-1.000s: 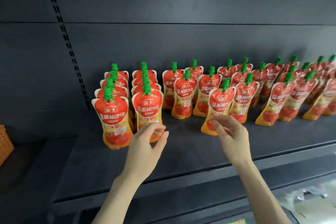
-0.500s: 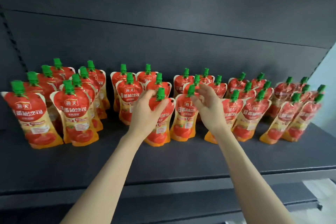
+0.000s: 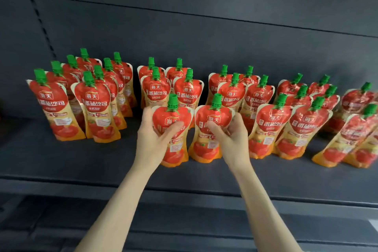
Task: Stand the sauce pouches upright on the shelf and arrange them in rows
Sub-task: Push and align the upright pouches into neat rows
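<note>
The left hand (image 3: pixel 152 141) grips one upright sauce pouch (image 3: pixel 173 115) near the front of the shelf (image 3: pixel 81 161), thumb across its face. The right hand (image 3: pixel 235 141) grips the neighbouring pouch (image 3: pixel 206 149), just beside at 3 o'clock. The other pouches (image 3: pixel 233 96) stand in rows from 9 through 12 to 3 o'clock.

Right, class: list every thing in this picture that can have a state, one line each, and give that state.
Left front red plastic sauce pouch, green cap: upright, held.
Right front red plastic sauce pouch, green cap: upright, held.
Left grip: holds the left front pouch.
Right grip: holds the right front pouch.
Far-left pouch rows: upright, lined front to back.
Far-right pouches: leaning, blurred.
</note>
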`<state>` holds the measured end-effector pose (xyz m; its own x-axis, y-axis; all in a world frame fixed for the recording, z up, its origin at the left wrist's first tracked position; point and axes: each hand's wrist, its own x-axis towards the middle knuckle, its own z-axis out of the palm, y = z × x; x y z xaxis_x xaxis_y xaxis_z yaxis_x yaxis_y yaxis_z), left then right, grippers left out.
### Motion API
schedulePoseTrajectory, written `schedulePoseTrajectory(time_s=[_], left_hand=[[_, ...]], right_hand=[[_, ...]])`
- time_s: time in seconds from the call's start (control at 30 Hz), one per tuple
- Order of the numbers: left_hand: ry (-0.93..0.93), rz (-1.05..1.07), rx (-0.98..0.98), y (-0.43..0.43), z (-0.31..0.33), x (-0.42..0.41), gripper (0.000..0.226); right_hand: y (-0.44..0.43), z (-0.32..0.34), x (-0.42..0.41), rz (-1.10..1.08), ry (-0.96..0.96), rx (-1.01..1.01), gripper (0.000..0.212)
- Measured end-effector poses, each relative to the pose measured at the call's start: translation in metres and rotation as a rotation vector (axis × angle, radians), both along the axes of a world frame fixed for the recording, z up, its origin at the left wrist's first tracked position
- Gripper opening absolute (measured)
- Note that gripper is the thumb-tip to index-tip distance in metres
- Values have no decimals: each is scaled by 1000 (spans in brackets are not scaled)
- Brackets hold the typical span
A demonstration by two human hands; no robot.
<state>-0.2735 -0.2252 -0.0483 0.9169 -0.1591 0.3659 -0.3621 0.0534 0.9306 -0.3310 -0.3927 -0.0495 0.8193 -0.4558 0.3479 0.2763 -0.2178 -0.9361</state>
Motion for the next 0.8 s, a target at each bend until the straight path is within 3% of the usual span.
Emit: schedulePoseTrajectory(time_s=[0.1,0.33,0.8], left_hand=[[147,-84,-19,1,-29,-10,48],[155,-122,-18,35,-34,-6,28],[154,-52,-13,239,-40,58,25]], right_hand=[[9,-33,-5,19,78,63,30],[42,-34,0,49,51,126,24],[240,-47,62,108,43,137,21]])
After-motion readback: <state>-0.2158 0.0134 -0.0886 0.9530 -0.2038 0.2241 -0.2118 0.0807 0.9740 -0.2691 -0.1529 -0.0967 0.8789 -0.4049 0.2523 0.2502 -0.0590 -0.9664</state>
